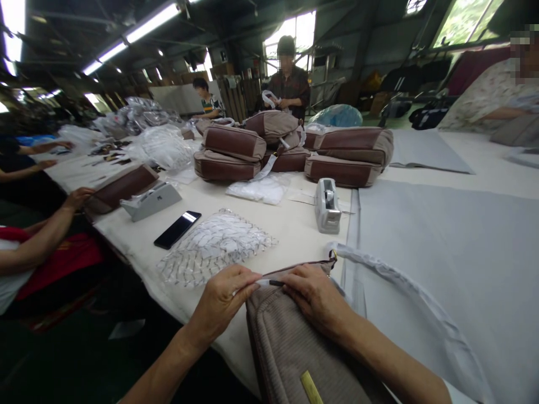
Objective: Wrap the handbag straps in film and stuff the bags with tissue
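A taupe ribbed bag with a gold plate stands tilted at the table edge in front of me. Above its top, my left hand pinches the end of a thin white wrapping strip. From that strip a short dark tab runs to the fingers of my right hand, which close on it while the hand rests on the bag. What lies under the right fingertips is hidden. A strap wrapped in white curves away to the right from a gold ring at the bag's corner.
Beyond my hands lie a clear bag of white packets, a black phone and a tape dispenser. Stacked brown bags stand farther back. At left, a co-worker's hand touches a bag beside a grey box.
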